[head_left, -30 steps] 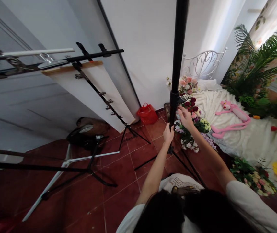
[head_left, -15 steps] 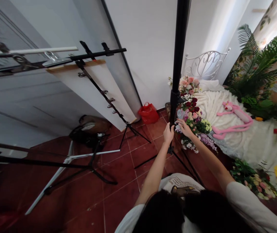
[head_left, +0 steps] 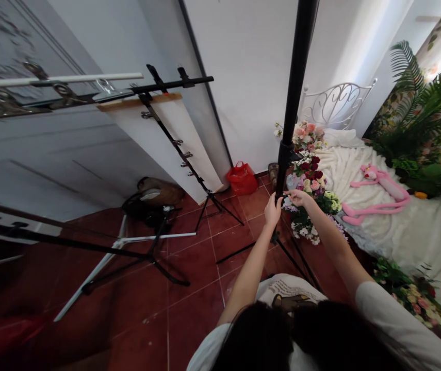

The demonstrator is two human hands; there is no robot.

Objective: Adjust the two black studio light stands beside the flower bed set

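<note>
A tall black tripod stand (head_left: 297,67) rises upright in front of me, its legs spread on the floor. Wrapped around the lower pole is my left hand (head_left: 272,210), closed on it. My right hand (head_left: 298,198) is closed in a pinch at the pole's right side, level with the left. Between its fingertips is a small dark part, seemingly the stand's tightening knob, mostly covered by the fingers. Just above both hands, a black collar (head_left: 286,153) with its own knob sits on the pole. Artificial flowers (head_left: 313,180) stand close behind the right hand.
Left stands a black backdrop frame with clips (head_left: 183,149) and a hanging white sheet (head_left: 146,139). White and black stand legs (head_left: 158,237) spread over red tiles. A red bag (head_left: 242,179) lies by the wall. Right, a pink plush toy (head_left: 388,190) lies on a cream cover (head_left: 409,232).
My right hand's fingers have gone from stretched out beside the pole to a pinch against its side. The left hand keeps its hold. The whole view has shifted slightly.
</note>
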